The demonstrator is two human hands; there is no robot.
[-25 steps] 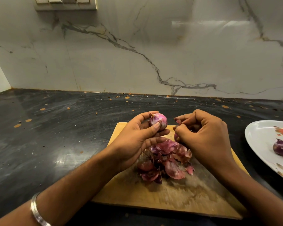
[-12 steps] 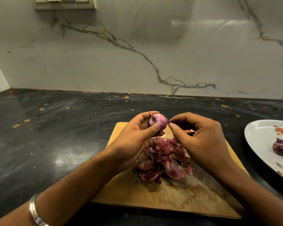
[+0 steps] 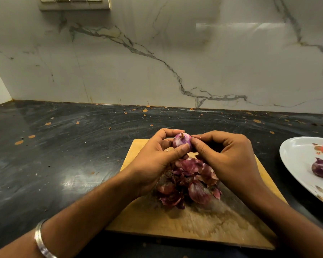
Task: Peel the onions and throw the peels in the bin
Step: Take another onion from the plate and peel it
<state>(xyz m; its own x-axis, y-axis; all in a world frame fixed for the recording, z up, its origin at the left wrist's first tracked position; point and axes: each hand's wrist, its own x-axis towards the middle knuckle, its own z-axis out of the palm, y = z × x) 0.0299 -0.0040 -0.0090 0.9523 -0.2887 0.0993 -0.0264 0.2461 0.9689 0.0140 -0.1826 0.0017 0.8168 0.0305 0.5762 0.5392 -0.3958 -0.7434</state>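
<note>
A small purple-and-white onion (image 3: 181, 142) with a short stem stub is held above the wooden cutting board (image 3: 194, 226). My left hand (image 3: 157, 161) grips it between thumb and fingers. My right hand (image 3: 224, 155) pinches its right side with fingertips and thumb. Below the hands a heap of red onion peels (image 3: 190, 183) lies on the board. No bin is in view.
A white plate (image 3: 295, 155) at the right edge holds a peeled purple onion (image 3: 322, 168) and a red printed motif. The board rests on a dark, speckled counter (image 3: 63, 155) backed by a marble wall. A switch panel (image 3: 73, 1) sits at the top left.
My right hand has come back from over the peel heap to the onion and now pinches its right side. My left hand kept hold of the onion and turned it slightly.
</note>
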